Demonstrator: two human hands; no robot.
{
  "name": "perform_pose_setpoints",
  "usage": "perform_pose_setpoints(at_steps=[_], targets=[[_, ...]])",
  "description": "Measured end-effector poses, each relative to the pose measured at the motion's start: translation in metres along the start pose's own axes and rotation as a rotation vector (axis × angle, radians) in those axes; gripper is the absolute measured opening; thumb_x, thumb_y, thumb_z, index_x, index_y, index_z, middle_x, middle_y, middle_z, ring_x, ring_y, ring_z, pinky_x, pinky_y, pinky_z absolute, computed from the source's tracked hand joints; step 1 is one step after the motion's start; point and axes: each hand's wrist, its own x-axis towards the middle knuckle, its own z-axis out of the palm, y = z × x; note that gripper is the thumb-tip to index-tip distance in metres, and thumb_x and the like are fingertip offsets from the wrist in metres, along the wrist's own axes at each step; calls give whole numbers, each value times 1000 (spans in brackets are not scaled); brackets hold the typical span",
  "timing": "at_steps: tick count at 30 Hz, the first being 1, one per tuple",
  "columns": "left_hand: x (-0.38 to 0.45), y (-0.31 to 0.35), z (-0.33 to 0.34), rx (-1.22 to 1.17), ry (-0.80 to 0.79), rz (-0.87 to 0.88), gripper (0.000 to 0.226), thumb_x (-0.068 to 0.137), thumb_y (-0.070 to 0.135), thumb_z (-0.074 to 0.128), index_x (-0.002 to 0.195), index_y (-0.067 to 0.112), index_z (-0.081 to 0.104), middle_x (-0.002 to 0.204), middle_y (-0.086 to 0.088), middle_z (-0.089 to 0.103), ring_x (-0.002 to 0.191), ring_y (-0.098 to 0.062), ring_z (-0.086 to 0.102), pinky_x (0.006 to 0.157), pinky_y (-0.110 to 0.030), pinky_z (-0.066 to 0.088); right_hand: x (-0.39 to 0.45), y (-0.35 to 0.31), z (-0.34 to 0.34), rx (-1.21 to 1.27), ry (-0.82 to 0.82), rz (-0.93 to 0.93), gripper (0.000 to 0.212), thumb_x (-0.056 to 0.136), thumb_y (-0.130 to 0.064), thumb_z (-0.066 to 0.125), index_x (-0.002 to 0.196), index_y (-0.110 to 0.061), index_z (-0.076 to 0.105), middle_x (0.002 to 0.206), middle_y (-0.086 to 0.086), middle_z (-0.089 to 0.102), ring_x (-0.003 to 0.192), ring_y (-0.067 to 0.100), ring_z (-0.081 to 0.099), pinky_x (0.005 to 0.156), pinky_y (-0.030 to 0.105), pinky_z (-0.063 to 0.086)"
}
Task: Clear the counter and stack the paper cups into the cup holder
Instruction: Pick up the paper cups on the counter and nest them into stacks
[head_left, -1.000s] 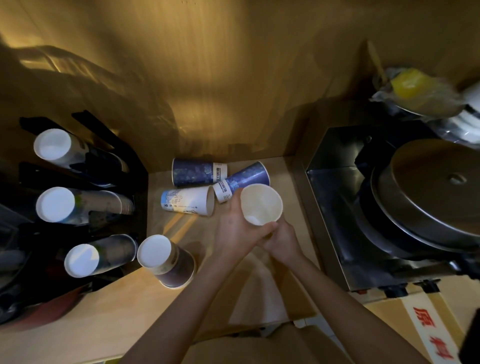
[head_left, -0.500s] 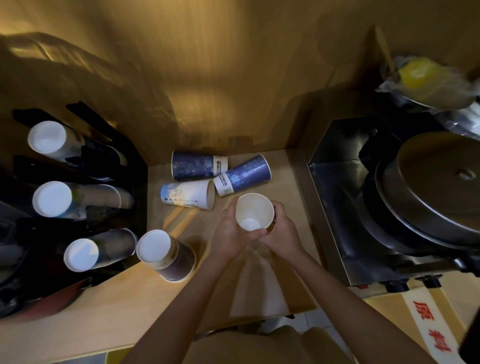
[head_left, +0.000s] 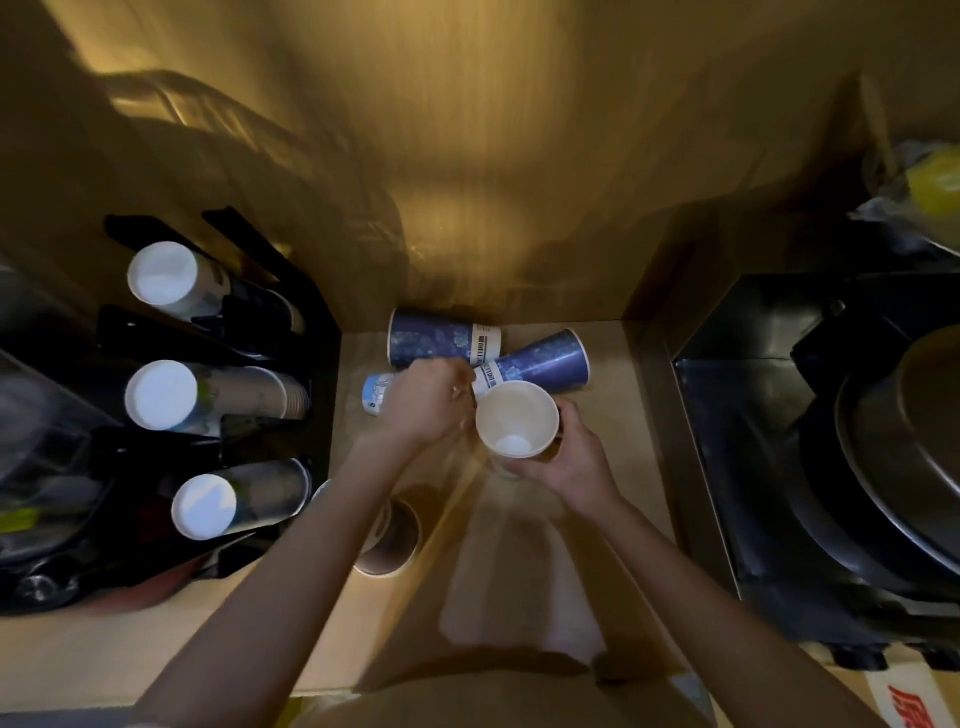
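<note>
My right hand (head_left: 569, 457) grips an upright paper cup (head_left: 517, 418), mouth up, over the counter's middle. My left hand (head_left: 426, 397) has come off that cup and lies over a pale blue cup (head_left: 373, 395) on its side; whether the fingers grip it is hidden. Two dark blue cups lie at the back: one (head_left: 436, 344) against the wall, another (head_left: 540, 361) angled beside it. A brown cup (head_left: 392, 540) lies partly under my left forearm. The black cup holder (head_left: 311, 332) on the left holds three stacks of cups.
A steel machine (head_left: 727, 467) with a round metal lid (head_left: 930, 457) fills the right side. A wooden wall (head_left: 467, 182) closes the back. Dark clutter sits at the far left. A box with red print (head_left: 914, 701) is at the bottom right.
My left hand let go of the upright cup and moved left and back onto the pale blue cup. My right hand keeps holding the upright cup.
</note>
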Motion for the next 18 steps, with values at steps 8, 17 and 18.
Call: perform_pose_setpoints(at_steps=[8,17,18], targets=[[43,-41,27,384,-368,24,80,71,29,73,137,13,30,142,-11,38,131,-29,39,104,-42,38,14,-6,11,-54,-2,-51,88,53,-39,85,127,-30,38,129,-1,56,116,18,54,94,37,48],[53,-56,48,334,-393,61,85,71,29,73,141,19,25,147,-7,37,136,-28,33,112,-48,30,18,-2,9,-59,-22,-9,83,50,-41,84,120,-32,41,121,-2,61,110,18,58,87,41,51],[53,-56,47,347,-387,66,83,71,29,73,140,18,28,145,-8,39,134,-28,34,111,-47,31,18,-2,9,-59,-20,-9,82,50,-41,84,119,-32,41,120,-2,61,110,18,58,86,40,51]])
